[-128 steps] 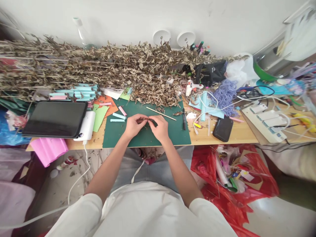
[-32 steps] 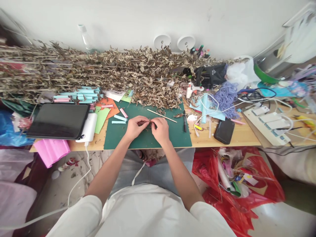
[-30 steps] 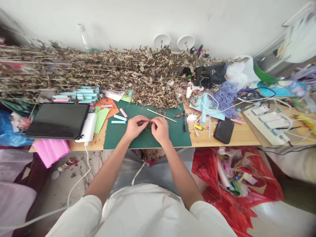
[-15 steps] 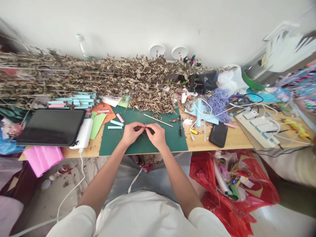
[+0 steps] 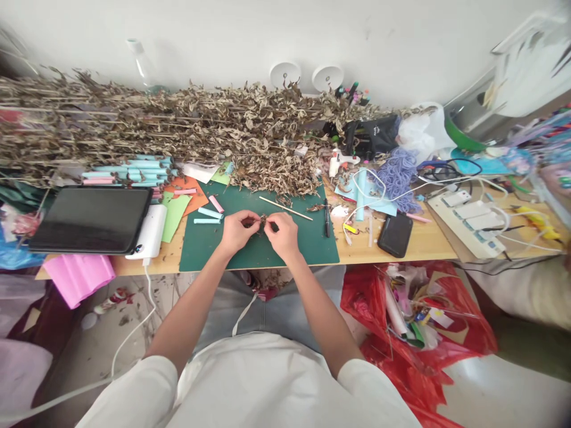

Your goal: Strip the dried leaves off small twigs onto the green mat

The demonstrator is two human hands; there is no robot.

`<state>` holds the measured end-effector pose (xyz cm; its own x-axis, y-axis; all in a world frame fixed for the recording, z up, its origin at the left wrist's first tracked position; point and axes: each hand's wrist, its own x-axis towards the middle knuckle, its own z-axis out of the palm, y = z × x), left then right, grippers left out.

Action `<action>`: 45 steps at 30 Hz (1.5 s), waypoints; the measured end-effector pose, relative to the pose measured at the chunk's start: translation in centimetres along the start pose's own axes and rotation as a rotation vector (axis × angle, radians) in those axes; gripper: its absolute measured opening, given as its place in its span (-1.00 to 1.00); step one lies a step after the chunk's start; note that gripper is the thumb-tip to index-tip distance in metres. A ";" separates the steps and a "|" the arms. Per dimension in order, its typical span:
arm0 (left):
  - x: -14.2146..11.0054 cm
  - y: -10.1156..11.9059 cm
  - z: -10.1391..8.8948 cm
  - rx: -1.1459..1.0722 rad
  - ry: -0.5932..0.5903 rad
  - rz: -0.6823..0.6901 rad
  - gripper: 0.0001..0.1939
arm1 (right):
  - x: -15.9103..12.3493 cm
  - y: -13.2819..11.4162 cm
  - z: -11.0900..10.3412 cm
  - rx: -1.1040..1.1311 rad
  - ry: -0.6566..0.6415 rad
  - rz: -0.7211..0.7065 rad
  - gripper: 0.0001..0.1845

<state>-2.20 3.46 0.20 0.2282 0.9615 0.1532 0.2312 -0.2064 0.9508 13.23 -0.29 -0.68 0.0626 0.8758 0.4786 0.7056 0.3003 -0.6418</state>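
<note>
Over the green cutting mat [image 5: 200,246], my left hand [image 5: 238,230] and my right hand [image 5: 282,235] meet, each closed in a pinch on a small clump of dried leaves [image 5: 263,224]. Dark crumbs of leaf lie on the mat below the fingers. Left of my left hand are two light-blue paper tubes [image 5: 207,221] and a pink paper tube [image 5: 216,204]. A thin wooden stick [image 5: 286,208] lies just beyond both hands. To the right of my right hand rests a black pen [image 5: 327,219].
Dried leafy stalks [image 5: 178,125] pile along the wall. At left are a black tablet [image 5: 91,220], a white power bank [image 5: 150,233] and stacked paper tubes [image 5: 134,170]. Rightward lie a glue gun [image 5: 341,161], a phone [image 5: 395,235], purple yarn [image 5: 397,178] and a power strip [image 5: 468,223].
My fingertips have moved slightly apart, and more of the crumpled leaf clump shows between them. The whole view has shifted a little, with the table sitting higher in the picture.
</note>
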 end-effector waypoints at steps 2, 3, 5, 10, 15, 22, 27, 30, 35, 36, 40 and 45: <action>0.1 -0.1 0.0 -0.018 0.018 -0.016 -0.86 | 0.0 0.1 -0.1 -0.026 -0.014 0.021 -0.87; 0.1 -0.1 0.0 -0.030 0.026 -0.019 -0.85 | 0.0 0.1 -0.1 -0.037 -0.028 0.018 -0.87; 0.2 -0.2 0.0 -0.041 0.040 -0.011 -0.82 | 0.0 0.0 -0.3 -0.058 -0.050 0.003 -0.86; 0.2 -0.2 -0.1 -0.056 0.032 0.033 -0.77 | 0.1 -0.6 -0.8 -0.050 -0.028 0.019 -0.84; 0.2 -0.3 -0.1 -0.113 0.020 -0.070 -0.72 | 0.2 -0.6 -0.9 0.020 -0.047 -0.026 -0.81; 0.1 -0.2 -0.3 -0.111 -0.018 -0.054 -0.68 | 0.0 0.1 -0.4 0.056 -0.015 0.002 -0.87; -0.1 0.3 -0.2 -0.063 -0.036 0.018 -0.70 | 0.1 0.1 -0.4 0.041 0.043 -0.014 -0.87; -0.2 0.4 0.0 -0.032 -0.012 -0.010 -0.72 | 0.1 0.0 -0.6 0.020 0.025 -0.024 -0.86; -0.1 0.4 -0.1 0.077 0.029 0.050 -0.78 | 0.2 -0.1 -0.8 0.002 -0.046 -0.013 -0.83; 0.0 0.5 -0.1 0.095 0.024 0.066 -0.79 | 0.2 -0.2 -0.8 0.000 -0.054 -0.012 -0.82; -0.1 0.7 -0.2 0.150 -0.028 0.124 -0.80 | 0.1 -0.5 -0.9 -0.040 -0.050 -0.005 -0.83; -0.2 0.6 0.0 0.136 -0.009 0.099 -0.82 | 0.0 -0.9 -1.0 -0.151 -0.033 -0.025 -0.88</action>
<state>-2.05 3.15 0.78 0.2641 0.9338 0.2412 0.3334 -0.3231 0.8857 13.27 -0.93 0.50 0.0220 0.8816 0.4715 0.8050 0.2640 -0.5313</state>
